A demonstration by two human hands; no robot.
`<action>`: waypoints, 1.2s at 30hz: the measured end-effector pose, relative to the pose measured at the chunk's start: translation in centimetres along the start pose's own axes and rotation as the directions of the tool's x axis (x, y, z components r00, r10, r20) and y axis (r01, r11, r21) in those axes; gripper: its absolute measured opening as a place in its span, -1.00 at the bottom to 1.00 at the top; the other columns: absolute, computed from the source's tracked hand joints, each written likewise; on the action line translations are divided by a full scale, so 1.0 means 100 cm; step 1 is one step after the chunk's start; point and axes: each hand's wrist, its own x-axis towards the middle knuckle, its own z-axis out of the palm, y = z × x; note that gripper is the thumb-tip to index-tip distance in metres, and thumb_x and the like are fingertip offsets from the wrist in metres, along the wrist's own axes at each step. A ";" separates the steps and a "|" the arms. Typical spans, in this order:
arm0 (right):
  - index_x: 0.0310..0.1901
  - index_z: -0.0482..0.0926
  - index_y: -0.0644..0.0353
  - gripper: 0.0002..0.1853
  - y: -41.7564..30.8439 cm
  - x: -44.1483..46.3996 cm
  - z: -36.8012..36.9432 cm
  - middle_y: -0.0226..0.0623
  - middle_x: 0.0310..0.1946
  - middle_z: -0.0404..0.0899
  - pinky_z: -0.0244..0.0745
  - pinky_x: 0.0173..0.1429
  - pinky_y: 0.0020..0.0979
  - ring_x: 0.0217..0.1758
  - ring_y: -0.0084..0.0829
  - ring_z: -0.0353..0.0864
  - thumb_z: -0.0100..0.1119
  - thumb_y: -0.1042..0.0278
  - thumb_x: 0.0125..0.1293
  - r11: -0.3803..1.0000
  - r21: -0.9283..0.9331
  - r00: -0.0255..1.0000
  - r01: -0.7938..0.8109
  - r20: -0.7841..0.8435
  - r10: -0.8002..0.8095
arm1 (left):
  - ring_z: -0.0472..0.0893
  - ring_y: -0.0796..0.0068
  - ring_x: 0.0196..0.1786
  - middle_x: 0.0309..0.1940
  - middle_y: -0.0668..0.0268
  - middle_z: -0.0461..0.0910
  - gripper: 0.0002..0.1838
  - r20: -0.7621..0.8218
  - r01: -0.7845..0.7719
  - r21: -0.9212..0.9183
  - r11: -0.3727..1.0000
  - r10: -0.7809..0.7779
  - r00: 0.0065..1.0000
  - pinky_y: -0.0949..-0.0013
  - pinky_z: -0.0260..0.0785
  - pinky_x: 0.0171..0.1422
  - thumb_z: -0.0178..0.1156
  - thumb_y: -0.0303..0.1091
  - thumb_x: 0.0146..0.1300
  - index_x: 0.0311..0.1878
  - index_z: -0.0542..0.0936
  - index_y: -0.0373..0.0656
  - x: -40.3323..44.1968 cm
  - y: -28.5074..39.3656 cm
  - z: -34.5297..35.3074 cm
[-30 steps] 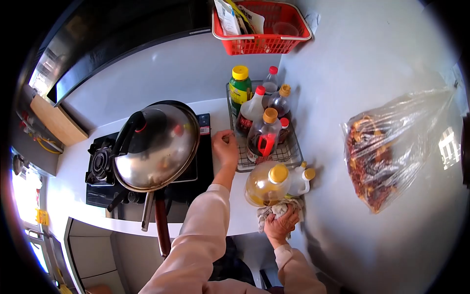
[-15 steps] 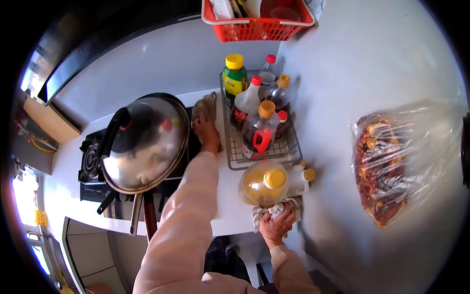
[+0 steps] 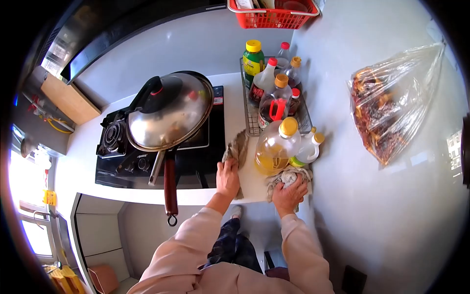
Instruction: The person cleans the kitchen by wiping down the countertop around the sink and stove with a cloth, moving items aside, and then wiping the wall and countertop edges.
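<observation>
My left hand (image 3: 228,179) presses a brownish cloth (image 3: 237,148) onto the white counter, just right of the black stove, its fingers bent over the cloth's lower part. My right hand (image 3: 289,195) is closed on a light patterned rag (image 3: 292,175) at the counter's front right. Right behind that rag stands a large oil bottle (image 3: 277,147) with a yellow cap, beside a smaller white jug (image 3: 307,149). Farther back, a wire rack (image 3: 253,128) holds several sauce bottles and a green container with a yellow cap (image 3: 253,61).
A lidded pan (image 3: 169,115) sits on the stove (image 3: 147,171), its brown handle (image 3: 170,188) reaching over the front edge. A plastic bag of dark red food (image 3: 384,112) hangs on the right wall. A red basket (image 3: 274,19) is at the top.
My left hand has drawn the brownish cloth from the back of the counter toward the front edge. My right hand stays on its rag by the oil bottle. The view has shifted.
</observation>
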 end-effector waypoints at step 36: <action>0.22 0.21 0.10 -0.29 0.004 0.002 0.006 0.04 0.19 0.19 0.28 0.05 0.15 0.11 0.11 0.24 0.13 0.26 -0.06 1.000 -0.002 1.000 -0.027 -0.001 0.027 | 0.48 0.12 0.08 0.04 0.13 0.55 -0.52 -0.475 0.022 -0.495 0.869 -0.292 0.830 0.21 0.28 0.20 0.00 -0.64 0.05 0.10 0.51 -0.20 0.073 -0.001 -0.031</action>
